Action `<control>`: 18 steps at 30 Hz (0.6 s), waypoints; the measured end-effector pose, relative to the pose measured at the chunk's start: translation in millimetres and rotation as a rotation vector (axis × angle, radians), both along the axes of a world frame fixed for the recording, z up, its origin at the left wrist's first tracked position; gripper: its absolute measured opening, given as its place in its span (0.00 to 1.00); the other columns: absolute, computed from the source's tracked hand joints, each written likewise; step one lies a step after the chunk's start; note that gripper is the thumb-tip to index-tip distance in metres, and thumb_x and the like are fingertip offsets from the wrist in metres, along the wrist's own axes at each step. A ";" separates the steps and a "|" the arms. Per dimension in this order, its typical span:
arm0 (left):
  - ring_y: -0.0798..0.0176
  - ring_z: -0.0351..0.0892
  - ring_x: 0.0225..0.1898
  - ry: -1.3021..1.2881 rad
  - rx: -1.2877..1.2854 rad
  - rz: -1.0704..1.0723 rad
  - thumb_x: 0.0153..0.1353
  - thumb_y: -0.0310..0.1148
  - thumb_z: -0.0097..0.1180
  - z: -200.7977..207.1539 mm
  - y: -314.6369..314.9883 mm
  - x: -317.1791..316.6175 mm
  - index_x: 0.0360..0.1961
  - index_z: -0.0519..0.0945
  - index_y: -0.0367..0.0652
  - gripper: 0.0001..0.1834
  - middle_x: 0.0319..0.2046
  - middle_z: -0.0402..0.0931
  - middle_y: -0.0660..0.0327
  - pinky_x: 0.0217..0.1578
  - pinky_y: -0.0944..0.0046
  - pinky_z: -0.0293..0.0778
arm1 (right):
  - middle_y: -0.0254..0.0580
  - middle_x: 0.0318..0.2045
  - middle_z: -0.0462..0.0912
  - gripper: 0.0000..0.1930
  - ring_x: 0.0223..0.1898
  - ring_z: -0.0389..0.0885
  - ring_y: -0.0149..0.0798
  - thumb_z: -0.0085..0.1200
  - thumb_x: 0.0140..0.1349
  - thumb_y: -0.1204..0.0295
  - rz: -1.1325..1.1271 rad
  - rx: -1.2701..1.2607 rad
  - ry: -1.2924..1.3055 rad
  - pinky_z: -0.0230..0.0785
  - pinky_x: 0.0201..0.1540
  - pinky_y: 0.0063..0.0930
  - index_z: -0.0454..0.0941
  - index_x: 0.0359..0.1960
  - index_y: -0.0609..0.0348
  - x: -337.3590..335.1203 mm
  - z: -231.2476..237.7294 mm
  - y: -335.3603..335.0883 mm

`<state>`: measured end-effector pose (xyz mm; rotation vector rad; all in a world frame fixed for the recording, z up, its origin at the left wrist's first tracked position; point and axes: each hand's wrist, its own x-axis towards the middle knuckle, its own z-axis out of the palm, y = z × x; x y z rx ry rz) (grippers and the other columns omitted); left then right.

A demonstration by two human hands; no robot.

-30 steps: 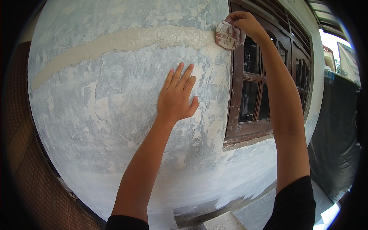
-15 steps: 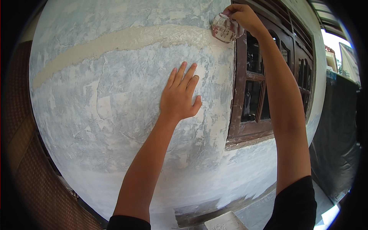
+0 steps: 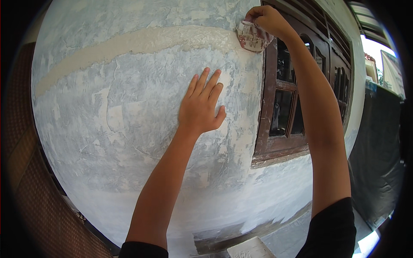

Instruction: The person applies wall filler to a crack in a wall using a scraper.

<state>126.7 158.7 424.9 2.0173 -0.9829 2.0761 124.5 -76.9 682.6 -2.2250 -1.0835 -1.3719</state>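
My right hand [image 3: 267,19] is raised to the upper right, its fingers closed on a putty scraper [image 3: 254,38]. This flat, rounded, reddish scraper is smeared with pale putty and lies at the wall beside the window frame. A beige band of putty [image 3: 129,41] curves across the upper wall [image 3: 142,103] and runs up to the scraper. Lower and further left, my left hand [image 3: 198,105] rests flat on the patchy grey-white wall, fingers spread, holding nothing.
A dark brown wooden window [image 3: 282,116] with glass panes is set in the wall, close to my right forearm. At the bottom stands a pale, putty-smeared container [image 3: 251,248]. Woven brown panels [image 3: 47,206] line the left side; a black sheet [image 3: 376,146] hangs at the right.
My right hand and the scraper have shifted slightly left, and the scraper sits a little lower and at a changed tilt. My left hand stays flat on the wall.
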 end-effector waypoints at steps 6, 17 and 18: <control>0.43 0.58 0.73 -0.004 -0.007 -0.003 0.49 0.36 0.57 0.5 0.2 -0.4 0.50 0.77 0.39 0.25 0.69 0.65 0.52 0.72 0.43 0.53 | 0.42 0.26 0.83 0.14 0.30 0.79 0.35 0.50 0.47 0.80 -0.031 0.183 -0.037 0.73 0.37 0.31 0.84 0.35 0.68 -21.8 1.3 7.4; 0.43 0.58 0.73 -0.005 -0.007 -0.001 0.50 0.36 0.58 -1.0 0.1 0.1 0.50 0.77 0.39 0.25 0.69 0.66 0.53 0.72 0.43 0.53 | 0.43 0.25 0.83 0.15 0.28 0.81 0.38 0.48 0.46 0.80 -0.075 0.139 0.146 0.76 0.35 0.34 0.84 0.35 0.69 -38.0 -8.1 18.7; 0.43 0.58 0.72 -0.003 -0.008 -0.002 0.50 0.36 0.58 -0.7 0.3 -0.5 0.50 0.77 0.39 0.25 0.69 0.66 0.53 0.72 0.43 0.53 | 0.43 0.25 0.83 0.15 0.28 0.81 0.38 0.48 0.46 0.80 -0.078 0.139 0.146 0.76 0.35 0.34 0.84 0.35 0.69 -29.2 -7.2 16.5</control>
